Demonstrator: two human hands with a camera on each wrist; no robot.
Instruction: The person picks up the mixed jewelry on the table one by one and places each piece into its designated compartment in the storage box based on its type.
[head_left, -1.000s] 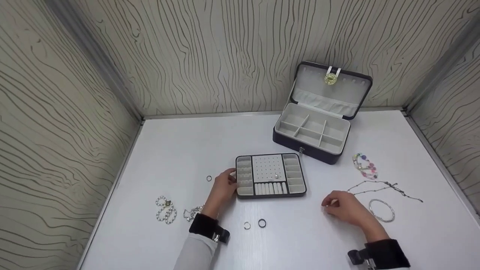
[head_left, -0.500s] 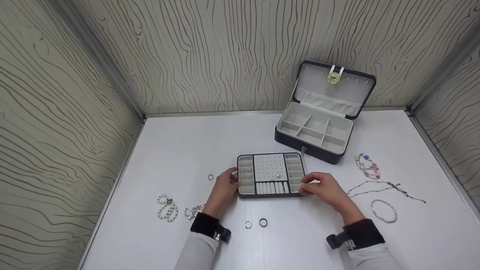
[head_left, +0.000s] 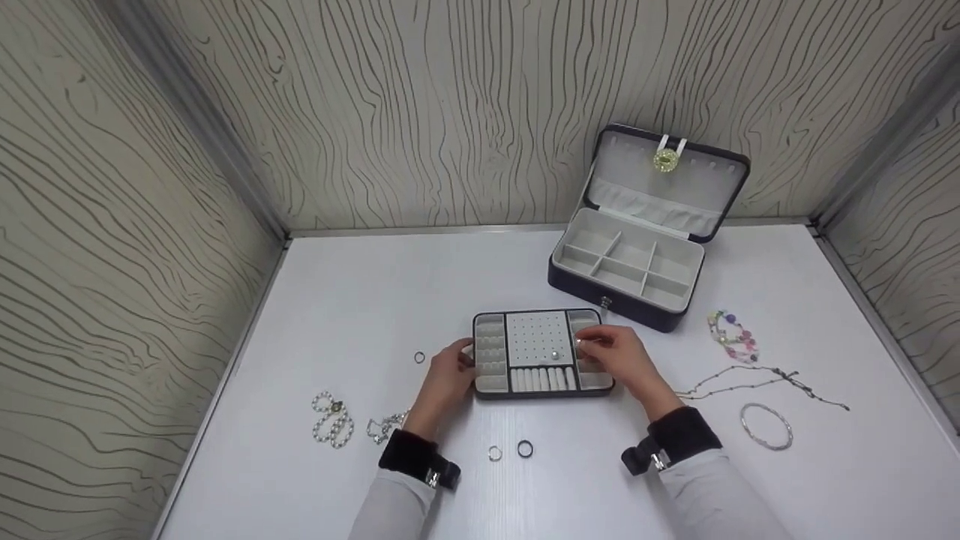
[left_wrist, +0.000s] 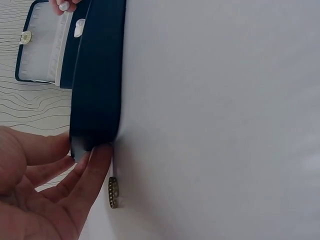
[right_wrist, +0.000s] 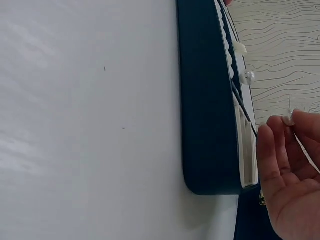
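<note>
A dark-blue jewelry tray [head_left: 544,394] lies on the table, with ring rolls, small compartments and a pin-holed panel. My left hand [head_left: 444,379] grips its left end, thumb and fingers about the corner in the left wrist view. Over the tray's right-hand compartments, my right hand [head_left: 619,364] pinches a pearl stud earring [right_wrist: 288,119] between thumb and fingertips, its thin post pointing up in the right wrist view. Another pearl stud [head_left: 555,355] sits in the panel's lower right.
Behind stands an open jewelry box [head_left: 637,313] with divided compartments. A beaded bracelet [head_left: 739,346], a thin necklace [head_left: 731,388] and a bangle [head_left: 789,435] lie right. Left are a pearl strand [head_left: 343,433], a silvery chain [head_left: 382,430] and a ring [head_left: 419,358]; two rings [head_left: 525,449] lie in front.
My right hand has moved left from the table beside the thin necklace to above the tray's right side, pinching the earring. My left hand has kept its grip on the tray.
</note>
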